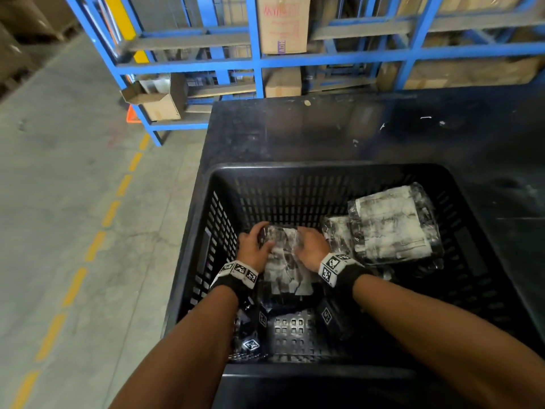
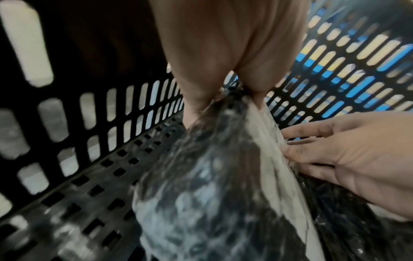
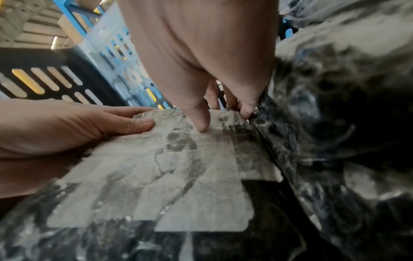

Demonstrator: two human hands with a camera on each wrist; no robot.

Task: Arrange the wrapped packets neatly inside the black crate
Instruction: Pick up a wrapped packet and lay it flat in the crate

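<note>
black crate (image 1: 324,172): slotted plastic, sits on a dark bench (image 1: 324,128); both forearms reach down into it.
held packet (image 1: 283,258): clear wrap over dark contents with a pale, smudged label; lies in the left-centre part of the crate, long axis running away from the person, between the two hands.
left hand (image 1: 253,246): fingers curled over the far left end of the held packet, thumb on its top; in the left wrist view the fingertips (image 2: 194,113) pinch the wrap's edge. grasping the packet.
right hand (image 1: 312,249): on the right edge of the same packet; in the right wrist view the thumb (image 3: 201,120) presses on the pale label and the other fingers curl over the far edge. grasping the packet.
other packets (image 1: 392,225): two, same wrap and pale labels, overlapped at the right side of the crate; the upper one is tilted against the right wall, the lower one just beside the right hand.
crate floor (image 1: 289,332): perforated, bare patch showing near the person, between the forearms.
wristbands (image 1: 336,267): black, with square black-and-white markers, one on each wrist.
surroundings: blue metal racking (image 1: 259,60) behind the bench, holding cardboard boxes (image 1: 283,22); concrete floor (image 1: 59,172) at left with a dashed yellow line (image 1: 112,214).
</note>
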